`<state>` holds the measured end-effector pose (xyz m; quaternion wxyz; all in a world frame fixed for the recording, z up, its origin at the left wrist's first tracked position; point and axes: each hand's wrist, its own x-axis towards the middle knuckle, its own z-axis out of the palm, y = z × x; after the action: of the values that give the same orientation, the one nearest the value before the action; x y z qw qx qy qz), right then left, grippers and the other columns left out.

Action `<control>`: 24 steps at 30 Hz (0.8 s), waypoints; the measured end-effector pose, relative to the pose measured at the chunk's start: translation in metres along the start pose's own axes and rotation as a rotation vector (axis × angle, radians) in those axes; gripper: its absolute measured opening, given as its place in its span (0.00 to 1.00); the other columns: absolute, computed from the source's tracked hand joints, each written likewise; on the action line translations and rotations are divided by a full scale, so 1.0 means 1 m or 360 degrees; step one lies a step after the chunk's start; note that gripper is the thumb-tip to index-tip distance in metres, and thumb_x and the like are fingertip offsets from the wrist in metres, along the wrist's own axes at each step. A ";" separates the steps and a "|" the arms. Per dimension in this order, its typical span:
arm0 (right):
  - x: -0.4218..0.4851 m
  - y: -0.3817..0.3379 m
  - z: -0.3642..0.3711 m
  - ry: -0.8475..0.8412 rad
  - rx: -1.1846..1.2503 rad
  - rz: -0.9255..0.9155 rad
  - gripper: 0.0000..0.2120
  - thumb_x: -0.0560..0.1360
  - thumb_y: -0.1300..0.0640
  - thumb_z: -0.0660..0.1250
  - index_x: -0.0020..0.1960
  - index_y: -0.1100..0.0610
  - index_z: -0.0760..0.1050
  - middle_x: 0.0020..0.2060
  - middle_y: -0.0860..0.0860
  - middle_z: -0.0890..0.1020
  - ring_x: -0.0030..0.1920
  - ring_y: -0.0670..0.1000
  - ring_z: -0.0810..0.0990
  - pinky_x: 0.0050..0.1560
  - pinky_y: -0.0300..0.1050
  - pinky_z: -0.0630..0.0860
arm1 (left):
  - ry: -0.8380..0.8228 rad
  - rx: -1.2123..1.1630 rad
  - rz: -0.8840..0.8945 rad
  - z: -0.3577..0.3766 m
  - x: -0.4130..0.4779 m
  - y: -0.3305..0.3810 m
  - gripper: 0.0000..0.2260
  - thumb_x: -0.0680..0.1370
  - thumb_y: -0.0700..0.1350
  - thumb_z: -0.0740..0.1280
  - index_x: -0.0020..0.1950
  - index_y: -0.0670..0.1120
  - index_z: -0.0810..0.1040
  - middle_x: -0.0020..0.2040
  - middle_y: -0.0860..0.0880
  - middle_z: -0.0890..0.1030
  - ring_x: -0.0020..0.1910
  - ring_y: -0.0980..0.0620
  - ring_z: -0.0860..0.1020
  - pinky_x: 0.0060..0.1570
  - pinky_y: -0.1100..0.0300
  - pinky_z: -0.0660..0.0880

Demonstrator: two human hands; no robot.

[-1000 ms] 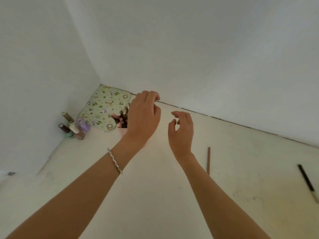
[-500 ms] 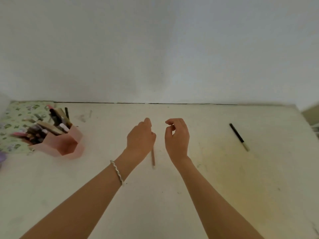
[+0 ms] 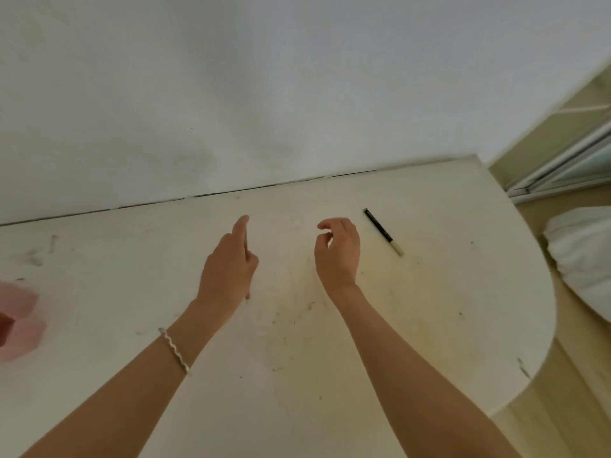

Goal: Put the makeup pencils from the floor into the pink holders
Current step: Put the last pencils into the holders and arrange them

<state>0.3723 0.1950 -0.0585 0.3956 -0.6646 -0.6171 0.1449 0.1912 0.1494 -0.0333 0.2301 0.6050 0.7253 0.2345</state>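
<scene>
Brown pencil [image 3: 247, 294] was covered by left hand [image 3: 228, 269], grip unclear; right hand [image 3: 337, 252] was held loosely curled, empty; pinch-and-lift judged next.

Plain white wall [image 3: 297, 77], scuffed cream floor [image 3: 429, 325], sliding door track [image 3: 562, 166] at right

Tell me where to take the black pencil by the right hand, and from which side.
Put the grip mid-barrel on the black pencil, coming down from above with the right hand, empty just left of it. It lies flat on the floor, slanted, dark end toward the wall, so pinch across its thin width; bare floor flanks it.
</scene>
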 end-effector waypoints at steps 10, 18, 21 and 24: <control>0.049 0.081 -0.013 -0.0530 -0.1163 0.0587 0.30 0.76 0.66 0.59 0.76 0.58 0.55 0.70 0.59 0.65 0.70 0.60 0.64 0.67 0.57 0.62 | 0.0096 -0.0289 0.0082 0.000 0.005 0.011 0.24 0.78 0.39 0.64 0.72 0.55 0.64 0.42 0.54 0.75 0.41 0.53 0.78 0.43 0.59 0.75; 0.028 -0.034 0.042 -0.0629 -0.0171 -0.0022 0.34 0.75 0.71 0.55 0.79 0.53 0.53 0.54 0.57 0.71 0.49 0.57 0.73 0.48 0.48 0.72 | 0.0296 -0.0370 -0.0064 -0.026 0.009 -0.017 0.23 0.77 0.40 0.66 0.68 0.57 0.66 0.41 0.57 0.76 0.39 0.57 0.78 0.41 0.60 0.77; 0.004 -0.109 0.073 -0.0656 0.0152 -0.0274 0.35 0.76 0.71 0.55 0.79 0.50 0.52 0.49 0.51 0.70 0.43 0.54 0.74 0.43 0.47 0.74 | 0.0439 -0.0378 -0.0116 -0.053 0.011 -0.032 0.24 0.77 0.40 0.67 0.68 0.58 0.65 0.41 0.56 0.76 0.39 0.57 0.79 0.42 0.57 0.80; -0.014 -0.168 0.095 -0.0707 0.0320 -0.0428 0.33 0.78 0.69 0.55 0.79 0.49 0.54 0.48 0.50 0.69 0.39 0.52 0.73 0.38 0.43 0.69 | 0.0576 -0.0369 -0.0139 -0.086 0.008 -0.054 0.23 0.78 0.41 0.66 0.69 0.57 0.65 0.42 0.57 0.76 0.40 0.60 0.78 0.43 0.60 0.78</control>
<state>0.1865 0.2026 -0.0051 0.3301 -0.4861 -0.7540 0.2938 0.0951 0.1431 0.0000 0.1742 0.4904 0.7485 0.4110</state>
